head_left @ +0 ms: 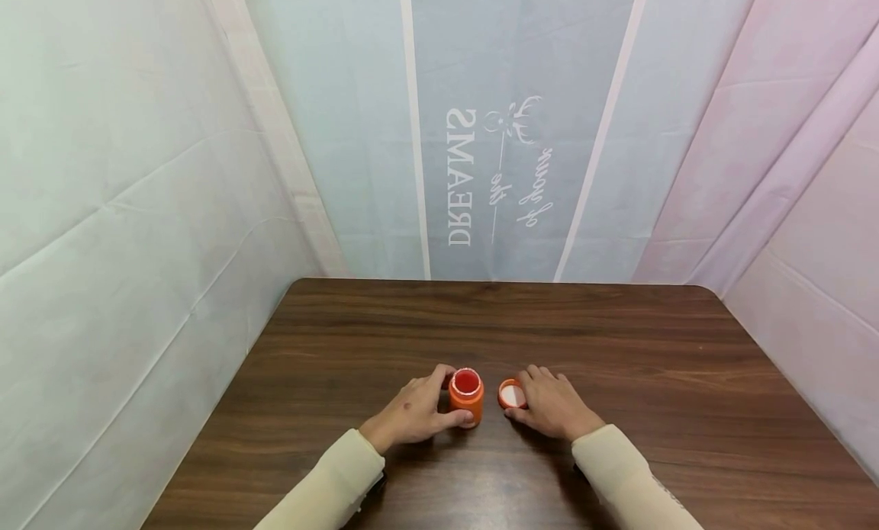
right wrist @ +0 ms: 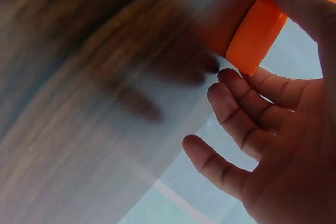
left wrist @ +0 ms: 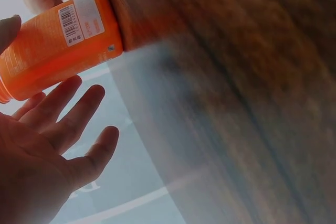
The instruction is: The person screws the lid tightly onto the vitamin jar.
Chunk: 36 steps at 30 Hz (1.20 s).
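An orange plastic bottle stands upright and uncapped on the table, its mouth showing a pale rim and a red inside. My left hand holds it from the left, thumb on the near side and a finger on the far side. The left wrist view shows a white barcode label on its wall; the other fingers spread apart below. To the bottle's right lies its orange screw cap, white inner face up. My right hand grips the cap's edge between thumb and forefinger, the remaining fingers extended loosely in the right wrist view.
The dark wood-grain table stretches out around both hands. Behind it hangs a pale blue cloth with mirrored lettering, and further cloth walls enclose the left and right sides.
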Each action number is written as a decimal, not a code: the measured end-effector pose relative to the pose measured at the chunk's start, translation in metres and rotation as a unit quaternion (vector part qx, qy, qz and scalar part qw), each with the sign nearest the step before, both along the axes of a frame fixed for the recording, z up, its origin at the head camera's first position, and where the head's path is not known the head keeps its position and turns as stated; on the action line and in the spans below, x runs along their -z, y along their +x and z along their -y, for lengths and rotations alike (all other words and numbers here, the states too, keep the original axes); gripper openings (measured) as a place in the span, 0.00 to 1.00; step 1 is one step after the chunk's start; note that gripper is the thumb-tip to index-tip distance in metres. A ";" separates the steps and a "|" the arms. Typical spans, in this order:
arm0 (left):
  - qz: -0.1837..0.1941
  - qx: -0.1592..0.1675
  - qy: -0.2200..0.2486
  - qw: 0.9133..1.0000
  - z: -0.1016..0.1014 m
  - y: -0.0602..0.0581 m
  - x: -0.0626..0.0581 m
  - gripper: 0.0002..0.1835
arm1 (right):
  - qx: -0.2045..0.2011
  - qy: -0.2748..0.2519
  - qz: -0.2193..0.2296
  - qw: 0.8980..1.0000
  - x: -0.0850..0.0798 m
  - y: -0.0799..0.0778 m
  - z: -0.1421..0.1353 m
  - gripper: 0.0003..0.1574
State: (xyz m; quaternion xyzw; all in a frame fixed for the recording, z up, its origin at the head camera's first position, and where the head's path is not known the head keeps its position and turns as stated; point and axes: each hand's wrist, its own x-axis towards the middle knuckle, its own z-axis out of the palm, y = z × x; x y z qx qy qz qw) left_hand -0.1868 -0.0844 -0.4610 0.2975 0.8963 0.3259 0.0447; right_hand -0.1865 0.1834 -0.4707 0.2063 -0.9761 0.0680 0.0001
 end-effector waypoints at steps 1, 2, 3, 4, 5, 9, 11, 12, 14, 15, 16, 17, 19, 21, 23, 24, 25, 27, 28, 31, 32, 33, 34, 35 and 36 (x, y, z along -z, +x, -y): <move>0.001 -0.001 0.000 1.000 0.000 0.000 0.000 0.33 | 0.000 0.001 0.001 1.000 0.000 0.000 0.000 0.36; 0.002 -0.002 0.000 1.000 0.000 0.001 0.000 0.33 | -0.001 0.001 0.003 1.000 0.001 0.000 0.000 0.36; 0.003 -0.003 0.000 1.000 0.000 0.001 0.000 0.32 | -0.001 0.000 0.004 1.000 0.001 0.000 0.001 0.36; 0.002 -0.004 -0.001 1.000 0.000 0.002 0.000 0.32 | -0.001 0.000 0.007 1.000 0.001 0.000 0.001 0.36; 0.001 -0.005 -0.002 1.000 -0.001 0.002 0.000 0.32 | -0.001 -0.001 0.009 1.000 0.000 0.000 0.001 0.36; -0.004 -0.009 -0.009 1.000 -0.001 0.002 0.001 0.32 | 0.002 -0.009 0.013 1.000 -0.004 0.000 0.002 0.36; -0.006 -0.009 -0.012 1.000 -0.001 0.002 0.001 0.32 | 0.004 -0.013 0.016 1.000 -0.007 0.001 0.002 0.36; -0.006 -0.009 -0.013 1.000 -0.001 0.002 0.001 0.32 | 0.005 -0.016 0.017 1.000 -0.008 0.001 0.002 0.36; -0.007 -0.007 -0.012 1.000 -0.001 0.002 0.001 0.32 | 0.008 -0.029 0.020 0.999 -0.009 0.002 0.002 0.36; -0.008 -0.006 -0.012 1.000 -0.001 0.002 0.002 0.31 | 0.011 -0.035 0.022 0.999 -0.010 0.002 0.002 0.35; -0.009 -0.006 -0.011 1.000 -0.001 0.002 0.002 0.31 | 0.013 -0.044 0.023 0.999 -0.010 0.002 0.002 0.35; -0.010 -0.005 -0.010 1.000 -0.001 0.001 0.002 0.31 | 0.015 -0.053 0.023 0.998 -0.011 0.003 0.003 0.33; -0.014 -0.004 -0.009 1.000 -0.001 0.001 0.003 0.31 | 0.015 -0.070 0.018 0.997 -0.012 0.003 0.003 0.31; -0.016 -0.003 -0.008 1.000 -0.001 0.001 0.004 0.31 | 0.011 -0.080 0.007 0.997 -0.012 0.004 0.003 0.29; -0.018 -0.003 -0.007 1.000 -0.001 0.000 0.004 0.31 | 0.002 -0.090 -0.010 0.996 -0.014 0.005 0.004 0.29; -0.019 -0.003 -0.007 1.000 -0.001 0.000 0.004 0.31 | -0.003 -0.095 -0.019 0.995 -0.015 0.006 0.004 0.29; -0.020 -0.003 -0.007 1.000 -0.002 0.000 0.004 0.31 | -0.006 -0.100 -0.027 0.995 -0.015 0.007 0.004 0.29; -0.021 -0.002 -0.005 1.000 -0.002 0.000 0.005 0.31 | -0.011 -0.111 -0.042 0.993 -0.016 0.008 0.003 0.29; -0.022 -0.002 -0.005 1.000 -0.002 0.000 0.005 0.31 | -0.011 -0.116 -0.048 0.992 -0.017 0.008 0.003 0.29; -0.024 -0.001 -0.001 1.000 -0.002 0.000 0.005 0.30 | -0.011 -0.133 -0.055 0.990 -0.018 0.009 0.003 0.29; -0.024 0.000 0.001 1.000 -0.002 0.001 0.005 0.30 | -0.012 -0.137 -0.056 0.989 -0.018 0.009 0.003 0.29; -0.024 0.000 0.002 1.000 -0.002 0.001 0.005 0.30 | -0.013 -0.140 -0.057 0.988 -0.019 0.009 0.003 0.29; -0.026 0.001 0.003 1.000 -0.002 0.001 0.005 0.30 | -0.014 -0.144 -0.058 0.988 -0.020 0.009 0.003 0.30; -0.026 0.001 0.004 1.000 -0.002 0.001 0.005 0.30 | -0.017 -0.148 -0.059 0.987 -0.020 0.010 0.003 0.30; -0.027 0.001 0.005 1.000 -0.003 0.001 0.005 0.30 | -0.019 -0.150 -0.061 0.987 -0.021 0.010 0.003 0.31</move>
